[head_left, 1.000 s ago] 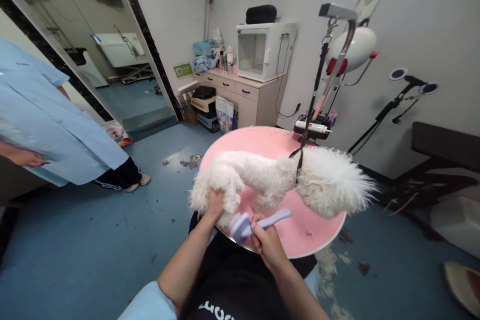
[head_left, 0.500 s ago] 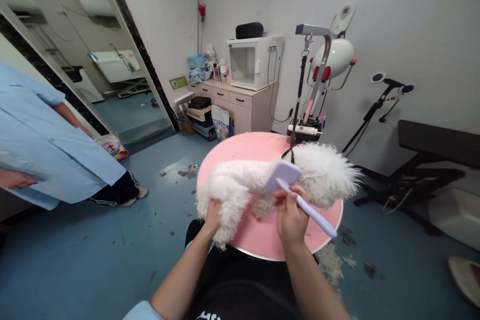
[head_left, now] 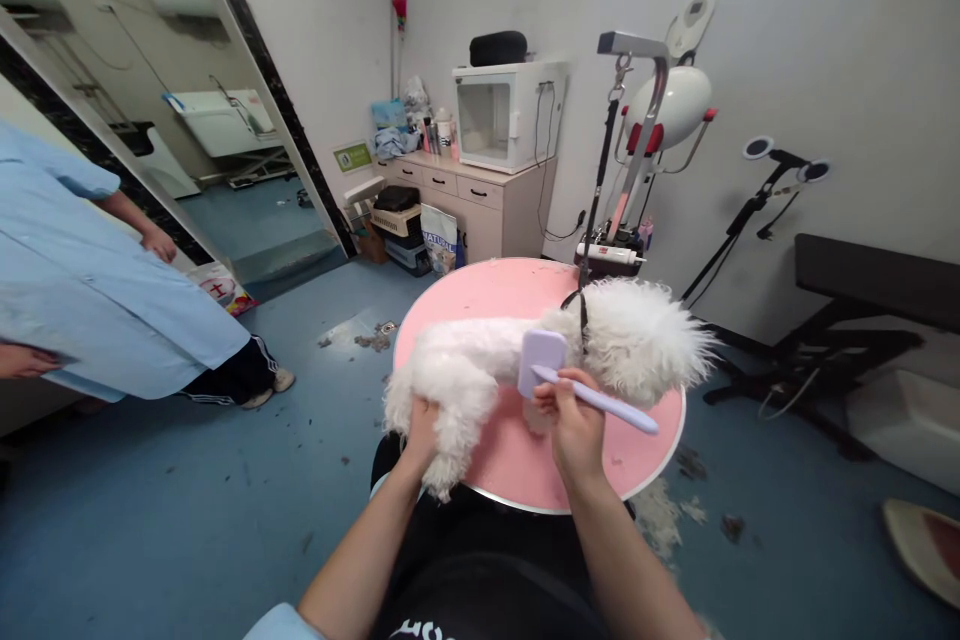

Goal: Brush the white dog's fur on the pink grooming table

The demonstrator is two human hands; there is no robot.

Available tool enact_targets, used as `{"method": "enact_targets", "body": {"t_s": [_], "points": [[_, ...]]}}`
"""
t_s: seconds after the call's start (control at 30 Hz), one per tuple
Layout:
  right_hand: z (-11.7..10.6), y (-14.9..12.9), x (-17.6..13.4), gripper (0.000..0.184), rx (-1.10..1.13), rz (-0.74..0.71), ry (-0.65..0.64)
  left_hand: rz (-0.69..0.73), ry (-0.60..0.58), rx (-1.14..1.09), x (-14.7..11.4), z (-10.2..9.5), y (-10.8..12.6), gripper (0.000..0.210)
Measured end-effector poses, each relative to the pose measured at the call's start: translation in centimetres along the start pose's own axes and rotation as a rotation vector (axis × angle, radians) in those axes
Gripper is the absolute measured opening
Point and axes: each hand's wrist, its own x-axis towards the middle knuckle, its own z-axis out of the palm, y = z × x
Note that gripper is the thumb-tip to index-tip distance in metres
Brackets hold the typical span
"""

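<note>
A white fluffy dog (head_left: 457,350) stands on a round pink grooming table (head_left: 487,285), its head to the right and a black loop around its neck. My left hand (head_left: 421,435) grips the dog's hind leg, with the fingertips buried in the fur. In my right hand (head_left: 577,430) is a lilac slicker brush (head_left: 546,360), held by its handle between thumb and fingers. The brush's flat head lies against the dog's side near the shoulder, its back facing me. Whether its bristles touch the coat is hidden.
A metal grooming arm (head_left: 652,90) holds the tether (head_left: 600,170) above the table. To the left stands a person in a light blue smock (head_left: 112,260). Behind are a cabinet (head_left: 480,210) and a white box (head_left: 510,115). Hair clumps (head_left: 690,460) lie on the floor.
The brush has moved left and slightly down, and its handle now lies flatter. My left hand stays on the hind leg. The other person's hand has shifted slightly.
</note>
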Motion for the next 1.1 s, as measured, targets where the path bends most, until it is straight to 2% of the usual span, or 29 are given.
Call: {"method": "enact_targets", "body": {"t_s": [0.03, 0.13, 0.17, 0.27, 0.3, 0.4, 0.43, 0.47, 0.53, 0.57, 0.6, 0.67, 0.7, 0.73, 0.8, 0.83, 0.87, 0.93, 0.97, 1.0, 1.1], "points": [[0.1, 0.0, -0.1, 0.037, -0.016, -0.003, -0.03, -0.001, 0.004, 0.005, -0.1, 0.0, 0.1, 0.044], [0.4, -0.3, -0.4, 0.039, -0.113, 0.192, -0.312, -0.014, -0.038, -0.008, -0.2, 0.1, 0.8, 0.04], [0.5, -0.5, -0.4, 0.04, -0.137, 0.197, -0.323, -0.007, -0.045, -0.008, -0.3, 0.2, 1.0, 0.038], [0.7, -1.1, -0.5, 0.036, -0.136, -0.017, -0.108, 0.019, -0.027, -0.002, -0.3, 0.3, 1.6, 0.035], [0.6, -1.2, -0.5, 0.035, -0.139, -0.04, -0.109, 0.013, -0.023, 0.001, -0.3, 0.3, 1.7, 0.034], [0.4, -1.5, -0.2, 0.035, -0.214, 0.116, -0.343, -0.032, -0.065, -0.001, -0.4, 0.2, 1.9, 0.032], [0.3, -1.6, -0.1, 0.035, -0.243, 0.137, -0.369, -0.04, -0.088, -0.003, -0.5, 0.3, 1.9, 0.033], [0.2, -1.6, 0.0, 0.034, -0.259, 0.099, -0.324, -0.04, -0.101, -0.007, -0.5, 0.3, 2.0, 0.033], [0.0, -1.6, 0.1, 0.031, -0.243, -0.063, -0.138, -0.018, -0.083, -0.012, -0.5, 0.3, 2.1, 0.034], [0.0, -1.6, 0.0, 0.03, -0.232, -0.111, -0.102, -0.009, -0.065, -0.012, -0.5, 0.3, 2.1, 0.035], [0.0, -1.6, -0.1, 0.03, -0.23, -0.113, -0.123, -0.006, -0.054, -0.011, -0.4, 0.3, 2.1, 0.036], [0.0, -1.5, -0.3, 0.031, -0.252, 0.002, -0.284, -0.014, -0.056, -0.007, -0.3, 0.3, 2.0, 0.037], [0.0, -1.5, -0.4, 0.033, -0.26, 0.044, -0.317, -0.013, -0.06, -0.002, -0.3, 0.3, 2.0, 0.036], [-0.1, -1.6, -0.4, 0.033, -0.258, 0.036, -0.274, -0.006, -0.056, 0.003, -0.3, 0.3, 2.0, 0.035], [-0.3, -1.5, -0.3, 0.033, -0.211, -0.076, -0.061, 0.008, -0.042, 0.01, -0.3, 0.3, 2.2, 0.032], [-0.5, -1.4, -0.3, 0.033, -0.185, -0.107, -0.005, 0.011, -0.041, 0.007, -0.3, 0.3, 2.3, 0.031], [-0.7, -1.2, -0.3, 0.033, -0.171, -0.087, -0.021, 0.008, -0.049, 0.0, -0.4, 0.4, 2.4, 0.031], [-1.0, -0.7, -0.5, 0.036, -0.174, 0.075, -0.201, 0.001, -0.076, -0.017, -0.6, 0.5, 2.7, 0.031], [-1.2, -0.4, -0.5, 0.037, -0.179, 0.136, -0.249, 0.007, -0.081, -0.023, -0.7, 0.6, 2.8, 0.031], [-1.3, 0.0, -0.6, 0.039, -0.177, 0.142, -0.223, 0.015, -0.08, -0.026, -0.7, 0.6, 2.8, 0.032], [-1.5, 1.0, -1.2, 0.039, -0.099, 0.011, 0.018, 0.031, -0.072, -0.004, -0.9, 0.7, 2.5, 0.031]]}}
